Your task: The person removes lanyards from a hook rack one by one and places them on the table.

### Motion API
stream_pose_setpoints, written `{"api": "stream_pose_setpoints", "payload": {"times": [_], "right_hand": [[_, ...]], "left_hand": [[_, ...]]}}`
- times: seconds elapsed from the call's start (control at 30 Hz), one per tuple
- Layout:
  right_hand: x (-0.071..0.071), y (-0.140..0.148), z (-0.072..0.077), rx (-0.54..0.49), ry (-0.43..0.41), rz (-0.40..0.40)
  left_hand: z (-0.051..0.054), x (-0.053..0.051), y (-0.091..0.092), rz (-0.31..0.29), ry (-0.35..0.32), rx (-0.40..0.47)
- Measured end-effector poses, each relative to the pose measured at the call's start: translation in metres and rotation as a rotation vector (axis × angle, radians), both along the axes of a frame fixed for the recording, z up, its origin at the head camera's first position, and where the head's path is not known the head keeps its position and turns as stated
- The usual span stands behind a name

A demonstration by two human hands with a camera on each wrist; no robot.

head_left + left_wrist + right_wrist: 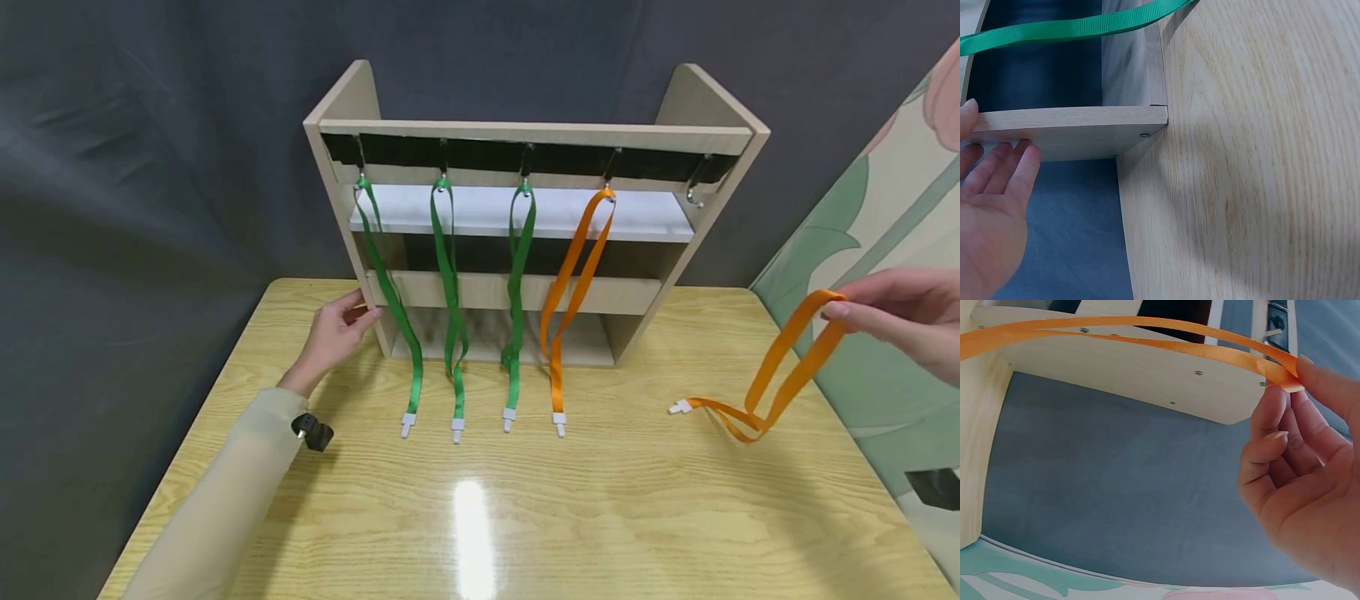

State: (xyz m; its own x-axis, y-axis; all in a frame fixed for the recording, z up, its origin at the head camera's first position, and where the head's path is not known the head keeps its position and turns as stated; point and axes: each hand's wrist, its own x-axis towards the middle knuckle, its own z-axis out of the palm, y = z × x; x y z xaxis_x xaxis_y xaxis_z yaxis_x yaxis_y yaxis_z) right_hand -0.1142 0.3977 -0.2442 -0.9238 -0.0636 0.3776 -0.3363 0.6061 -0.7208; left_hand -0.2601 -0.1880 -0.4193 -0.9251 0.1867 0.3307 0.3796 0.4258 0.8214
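Observation:
At the right, my right hand [911, 321] pinches the looped top of an orange lanyard [798, 379] between thumb and fingertips. Its white clip [680, 407] and lower strap lie on the table. The right wrist view shows the pinched strap [1210, 344] running off to the left. My left hand [337, 331] holds the left side panel of a wooden rack [506, 292], with the thumb at the panel's front edge and fingers along its outer face [1066, 144]. Three green lanyards [517, 283] and one orange lanyard [573, 267] hang from the rack's hooks. The rightmost hook [693, 196] is bare.
The rack stands at the back of a wood-grain table [600, 500], against a dark cloth [187, 125]. White clips [457, 429] dangle in front of the rack's base. A patterned panel [885, 250] with leaf shapes borders the table's right side.

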Motion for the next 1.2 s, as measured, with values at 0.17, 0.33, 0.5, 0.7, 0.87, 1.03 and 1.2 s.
{"api": "stream_pose_setpoints", "payload": {"times": [0.17, 0.33, 0.5, 0.7, 0.87, 1.03, 1.2], "right_hand": [[-0.004, 0.000, -0.004, 0.170, -0.057, -0.102], [-0.009, 0.002, -0.009, 0.322, -0.147, -0.189], [-0.013, 0.007, -0.015, 0.320, -0.160, -0.179], [-0.018, 0.013, -0.022, 0.317, -0.220, -0.179], [-0.022, 0.016, -0.030, 0.310, -0.220, -0.161], [-0.025, 0.019, -0.035, 0.323, -0.229, -0.164], [-0.028, 0.022, -0.036, 0.354, -0.275, -0.180]], "left_hand": [[-0.001, 0.000, 0.000, -0.004, -0.005, 0.009], [-0.003, 0.000, -0.001, 0.004, -0.006, 0.001], [-0.003, 0.000, -0.001, 0.003, -0.001, 0.004], [-0.002, 0.000, -0.001, -0.001, 0.000, -0.001], [-0.001, 0.000, -0.001, 0.000, -0.002, -0.007], [-0.001, -0.001, -0.001, -0.004, 0.003, -0.008], [-0.001, -0.001, -0.001, 0.001, 0.007, -0.008]]}}
